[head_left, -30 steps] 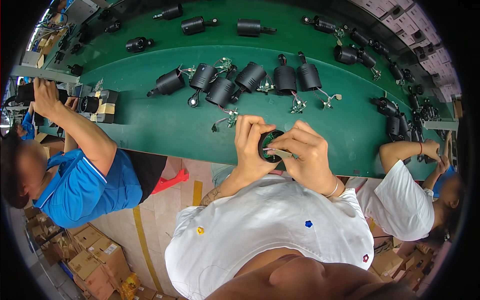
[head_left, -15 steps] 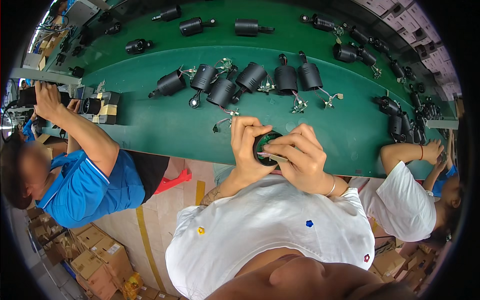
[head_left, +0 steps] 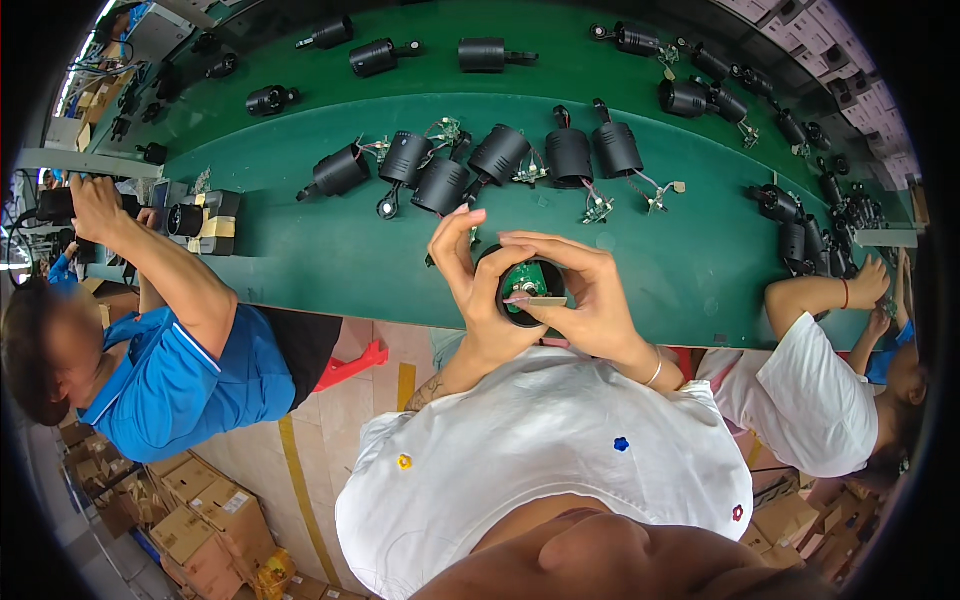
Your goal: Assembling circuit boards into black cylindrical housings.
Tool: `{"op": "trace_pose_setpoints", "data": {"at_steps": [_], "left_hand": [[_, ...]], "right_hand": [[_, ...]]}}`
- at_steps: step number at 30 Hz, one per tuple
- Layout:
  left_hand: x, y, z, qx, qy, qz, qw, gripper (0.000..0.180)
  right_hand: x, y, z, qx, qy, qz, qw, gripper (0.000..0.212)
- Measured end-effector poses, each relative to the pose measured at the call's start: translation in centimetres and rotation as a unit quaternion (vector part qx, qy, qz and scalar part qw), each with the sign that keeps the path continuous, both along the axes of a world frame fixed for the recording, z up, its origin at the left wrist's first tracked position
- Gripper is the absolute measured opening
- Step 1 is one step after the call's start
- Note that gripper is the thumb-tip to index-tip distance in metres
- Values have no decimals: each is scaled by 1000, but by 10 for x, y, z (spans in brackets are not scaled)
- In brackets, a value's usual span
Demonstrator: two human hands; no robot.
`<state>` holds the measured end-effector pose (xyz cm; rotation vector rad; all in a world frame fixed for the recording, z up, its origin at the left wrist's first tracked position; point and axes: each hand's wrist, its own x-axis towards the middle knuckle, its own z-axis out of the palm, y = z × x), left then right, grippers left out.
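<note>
Close to the table's near edge, my left hand (head_left: 478,300) grips a black cylindrical housing (head_left: 524,320) from its left side, forefinger curled along the rim and another finger raised. My right hand (head_left: 598,295) closes on the same housing from the right, its fingers over the far rim and its thumb at the opening. Inside the open end sits a green circuit board (head_left: 527,275). A small tan flat piece (head_left: 547,301) with pinkish wires lies across the opening by my right thumb.
Several black housings (head_left: 567,158) with wired circuit boards (head_left: 597,209) lie beyond my hands on the green table (head_left: 330,240). More housings (head_left: 482,55) stand in a far row. A person in blue (head_left: 190,390) works at left, another in white (head_left: 815,400) at right. Cardboard boxes (head_left: 225,510) are stacked lower left.
My right fingers have moved from inside the opening to around the housing's far rim. A left finger has lifted, and more of the circuit board shows.
</note>
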<state>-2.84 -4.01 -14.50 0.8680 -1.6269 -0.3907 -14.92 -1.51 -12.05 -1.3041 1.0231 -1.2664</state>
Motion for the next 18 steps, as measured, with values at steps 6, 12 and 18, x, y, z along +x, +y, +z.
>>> {"op": "trace_pose_setpoints", "data": {"at_steps": [6,12,18], "left_hand": [[-2,0,-2,41,48,-41,997,55],[1,-1,-10,49,53,-76,995,64],[2,1,-9,117,34,-89,989,78]], "right_hand": [[2,-1,-7,-6,-31,0,999,50],[0,-2,-6,-6,-16,5,1000,52],[-4,-9,-3,43,-56,39,997,54]]}}
